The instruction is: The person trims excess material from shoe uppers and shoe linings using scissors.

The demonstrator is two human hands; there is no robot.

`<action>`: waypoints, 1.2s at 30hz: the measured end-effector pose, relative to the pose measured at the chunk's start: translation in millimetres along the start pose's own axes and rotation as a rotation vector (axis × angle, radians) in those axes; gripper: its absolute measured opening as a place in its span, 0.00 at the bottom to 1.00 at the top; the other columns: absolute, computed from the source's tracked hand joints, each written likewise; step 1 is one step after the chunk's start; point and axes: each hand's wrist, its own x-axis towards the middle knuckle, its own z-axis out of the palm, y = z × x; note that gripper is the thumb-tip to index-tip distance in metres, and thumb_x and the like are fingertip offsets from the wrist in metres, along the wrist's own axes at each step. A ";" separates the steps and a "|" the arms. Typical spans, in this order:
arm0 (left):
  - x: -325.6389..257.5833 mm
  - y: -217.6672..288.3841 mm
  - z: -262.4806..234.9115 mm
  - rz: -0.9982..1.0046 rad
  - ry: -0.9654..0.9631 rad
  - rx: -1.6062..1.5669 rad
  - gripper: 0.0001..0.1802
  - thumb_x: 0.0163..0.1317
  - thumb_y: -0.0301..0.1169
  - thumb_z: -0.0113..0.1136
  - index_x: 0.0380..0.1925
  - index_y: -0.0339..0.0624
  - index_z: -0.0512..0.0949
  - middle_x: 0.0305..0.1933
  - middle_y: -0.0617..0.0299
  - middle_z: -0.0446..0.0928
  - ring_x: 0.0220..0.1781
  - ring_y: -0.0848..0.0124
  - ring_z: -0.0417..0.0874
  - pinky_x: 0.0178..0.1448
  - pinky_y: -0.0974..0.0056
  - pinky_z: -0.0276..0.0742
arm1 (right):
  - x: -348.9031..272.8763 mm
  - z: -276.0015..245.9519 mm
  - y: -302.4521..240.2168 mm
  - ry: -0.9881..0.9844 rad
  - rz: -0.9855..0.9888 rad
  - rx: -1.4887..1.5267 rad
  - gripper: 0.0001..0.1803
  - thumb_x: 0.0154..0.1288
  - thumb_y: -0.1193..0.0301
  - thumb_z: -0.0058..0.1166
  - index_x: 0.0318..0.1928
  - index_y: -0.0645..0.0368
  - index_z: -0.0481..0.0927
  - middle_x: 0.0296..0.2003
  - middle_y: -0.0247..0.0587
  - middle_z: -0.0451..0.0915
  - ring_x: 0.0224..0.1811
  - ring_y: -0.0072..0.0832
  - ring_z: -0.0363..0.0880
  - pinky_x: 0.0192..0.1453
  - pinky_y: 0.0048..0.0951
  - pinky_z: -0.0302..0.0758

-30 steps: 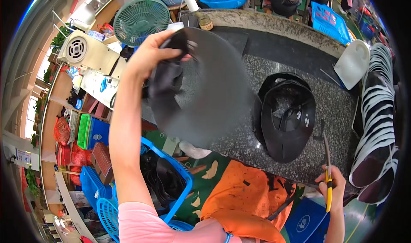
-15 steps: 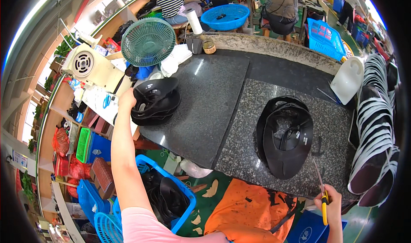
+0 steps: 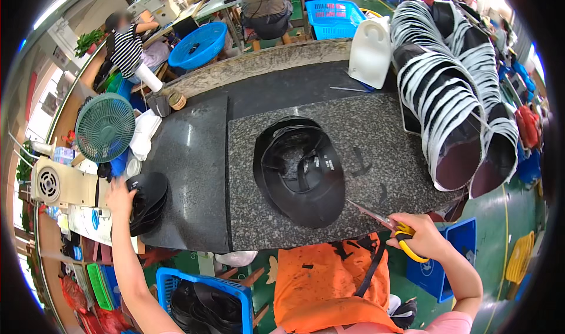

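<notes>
Black caps (image 3: 303, 200) are laid at centre frame on the counter (image 3: 376, 134); a cap stack (image 3: 152, 200), apparently nested to save space, is reached by the left hand (image 3: 120, 200), lower left, grip indeterminable; scissors (image 3: 381, 219) are gripped by the right hand (image 3: 422, 235), lower right.

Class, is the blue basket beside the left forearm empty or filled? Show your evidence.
Not empty: black pieces show inside the blue basket. How deep they go, I cannot tell.
</notes>
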 end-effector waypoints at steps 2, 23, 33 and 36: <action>5.8 88.8 -65.7 0.298 0.322 -0.280 0.29 0.53 0.37 0.70 0.55 0.40 0.75 0.59 0.48 0.75 0.57 0.50 0.77 0.62 0.51 0.71 | 3.1 3.5 -8.4 -0.017 0.022 -0.028 0.28 0.50 0.68 0.74 0.52 0.61 0.77 0.37 0.47 0.83 0.36 0.43 0.83 0.43 0.33 0.77; -38.7 344.8 -223.1 0.904 -0.480 -1.522 0.21 0.54 0.19 0.58 0.51 0.37 0.78 0.50 0.51 0.79 0.56 0.70 0.79 0.61 0.64 0.72 | 95.7 65.7 -13.4 0.352 0.015 0.417 0.26 0.61 0.69 0.67 0.57 0.64 0.74 0.44 0.46 0.82 0.46 0.25 0.80 0.54 0.28 0.75; -65.1 333.9 -243.9 0.777 -0.790 -1.391 0.09 0.64 0.27 0.59 0.37 0.31 0.83 0.31 0.64 0.82 0.32 0.77 0.78 0.40 0.69 0.74 | 95.8 62.8 -19.9 0.376 -0.065 0.351 0.27 0.60 0.70 0.67 0.58 0.61 0.73 0.43 0.45 0.81 0.45 0.32 0.83 0.50 0.31 0.77; -81.8 317.5 -255.6 0.647 -1.039 -1.660 0.10 0.68 0.26 0.54 0.42 0.32 0.81 0.35 0.62 0.83 0.34 0.77 0.81 0.40 0.70 0.77 | 93.2 51.6 -41.1 0.441 -0.196 0.068 0.28 0.57 0.69 0.68 0.58 0.58 0.72 0.41 0.44 0.80 0.43 0.36 0.83 0.47 0.34 0.78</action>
